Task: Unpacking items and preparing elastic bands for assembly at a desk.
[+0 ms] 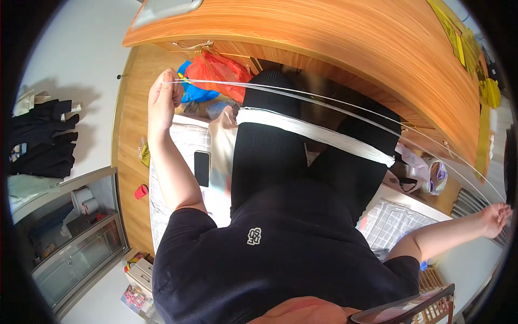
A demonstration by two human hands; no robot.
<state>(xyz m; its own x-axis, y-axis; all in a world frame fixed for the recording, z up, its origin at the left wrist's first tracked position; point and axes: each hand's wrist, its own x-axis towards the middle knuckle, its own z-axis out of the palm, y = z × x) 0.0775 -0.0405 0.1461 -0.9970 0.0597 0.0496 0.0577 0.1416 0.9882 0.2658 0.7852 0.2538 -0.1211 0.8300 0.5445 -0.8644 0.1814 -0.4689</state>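
My left hand (pixel 163 100) is raised at the upper left, its fingers closed on one end of several long white threads (pixel 319 102). These run taut above my thighs to my right hand (pixel 495 220), stretched far out at the right edge with its fingers pinched on the other end. A flat bundle of white thread (pixel 315 132) lies across both thighs of my black trousers (pixel 267 162), its two ends looped round the outer sides. Whether the stretched threads still join the bundle, I cannot tell.
A wooden desk (pixel 324 32) spans the front, with a red plastic bag (pixel 221 73) hanging from its drawer handle. A black phone (pixel 202 168) lies beside my left thigh on the bed. At the right are a clear bag (pixel 436 175) and yellow tape (pixel 490 93).
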